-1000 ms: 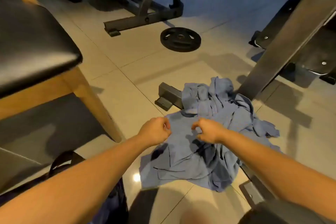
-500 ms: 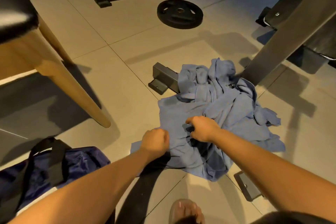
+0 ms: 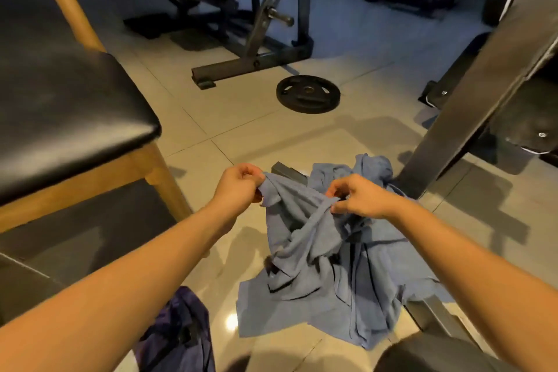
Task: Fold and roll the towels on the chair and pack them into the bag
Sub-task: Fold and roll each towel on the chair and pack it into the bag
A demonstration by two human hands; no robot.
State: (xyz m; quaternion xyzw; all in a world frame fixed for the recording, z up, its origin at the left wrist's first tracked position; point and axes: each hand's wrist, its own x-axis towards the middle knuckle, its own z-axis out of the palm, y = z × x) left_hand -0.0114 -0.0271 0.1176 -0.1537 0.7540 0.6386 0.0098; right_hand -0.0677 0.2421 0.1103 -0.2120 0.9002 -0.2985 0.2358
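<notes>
**While pinching one blue towel (image 3: 297,217) by its top edge**

Holds that edge between left hand (image 3: 238,187) and right hand (image 3: 360,198), fingers of both clenched on the cloth. Lets the lower part drape onto the other towels (image 3: 371,290), heaped on the tiled floor (image 3: 241,121) right of the chair (image 3: 69,93). Shows only part of the dark bag (image 3: 178,329) at near left; contents impossible to tell.

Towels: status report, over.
Left hand and right hand each pinch the top edge of one blue towel, held above the floor pile. Nothing folded yet; bag lies near left. Pile drapes over a metal frame foot, possible snag.
</notes>
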